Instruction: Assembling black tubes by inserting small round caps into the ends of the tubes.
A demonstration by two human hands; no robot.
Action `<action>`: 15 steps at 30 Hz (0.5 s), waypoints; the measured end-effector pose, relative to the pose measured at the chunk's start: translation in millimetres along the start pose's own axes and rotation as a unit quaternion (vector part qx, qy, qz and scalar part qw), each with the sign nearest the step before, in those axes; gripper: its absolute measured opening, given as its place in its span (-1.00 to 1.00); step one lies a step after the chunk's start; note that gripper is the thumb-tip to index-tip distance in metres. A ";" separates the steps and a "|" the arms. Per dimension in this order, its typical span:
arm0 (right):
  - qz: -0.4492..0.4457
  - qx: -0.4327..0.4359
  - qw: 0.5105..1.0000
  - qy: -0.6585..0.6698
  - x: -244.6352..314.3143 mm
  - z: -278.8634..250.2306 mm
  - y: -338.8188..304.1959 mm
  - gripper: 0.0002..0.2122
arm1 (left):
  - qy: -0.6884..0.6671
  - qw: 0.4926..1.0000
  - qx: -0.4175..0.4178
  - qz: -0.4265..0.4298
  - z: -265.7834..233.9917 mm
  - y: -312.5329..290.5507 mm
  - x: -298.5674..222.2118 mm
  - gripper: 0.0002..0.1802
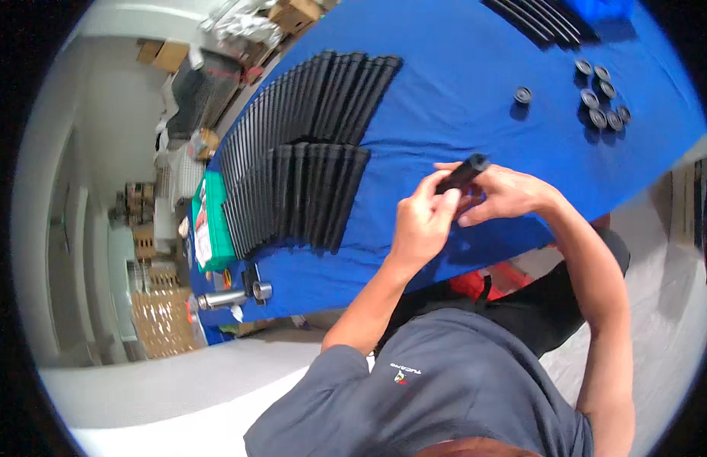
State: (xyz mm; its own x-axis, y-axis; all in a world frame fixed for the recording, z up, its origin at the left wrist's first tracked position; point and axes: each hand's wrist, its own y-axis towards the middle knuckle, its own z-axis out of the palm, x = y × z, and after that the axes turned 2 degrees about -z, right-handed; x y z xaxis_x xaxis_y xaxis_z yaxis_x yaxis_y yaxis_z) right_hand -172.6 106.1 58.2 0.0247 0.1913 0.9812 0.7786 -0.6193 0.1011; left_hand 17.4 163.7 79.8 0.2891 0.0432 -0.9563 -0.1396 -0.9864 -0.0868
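Observation:
Both my hands are at a black tube (466,174) above the blue-covered table, its end tilted up and away to the right. My left hand (423,221) wraps round it, with the thumb along its near side. From the right, my right hand (513,190) closes its curled fingers on the same tube; part of their grip is hidden. Past my hands lies one round black cap (523,95), and several more caps (598,116) are grouped farther right. To the left, many slim black tubes lie side by side in a far row (323,95) and a near row (315,194).
More black tubes (544,19) lie at the table's far right beside a blue object (601,7). On the left edge stand a green box (216,228), a silver cylinder (220,299) and a metal ring (263,290). Cardboard boxes (164,312) sit beyond the table.

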 end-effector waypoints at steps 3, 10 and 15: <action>-0.007 0.034 0.997 0.065 2.4 10.0 8.8 -0.17 | 0.099 0.994 0.002 -0.038 -18.4 -21.5 -21.1 -0.63; -0.064 0.038 0.997 -0.017 -8.7 29.3 20.9 -0.27 | 0.122 0.992 -0.023 -0.016 -37.4 -43.3 13.2 -0.56; -0.028 -0.035 0.998 0.043 -16.0 39.8 15.9 -0.33 | 0.411 0.903 -0.030 0.119 -58.8 -41.4 16.9 -0.31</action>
State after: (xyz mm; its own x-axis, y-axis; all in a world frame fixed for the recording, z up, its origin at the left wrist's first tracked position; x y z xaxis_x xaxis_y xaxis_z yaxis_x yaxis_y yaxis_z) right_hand -135.7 123.5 37.6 -0.0737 0.1618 0.9841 0.7322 -0.6612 0.1635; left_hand 83.8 195.9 83.6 0.8671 -0.2792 -0.4125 -0.2461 -0.9601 0.1326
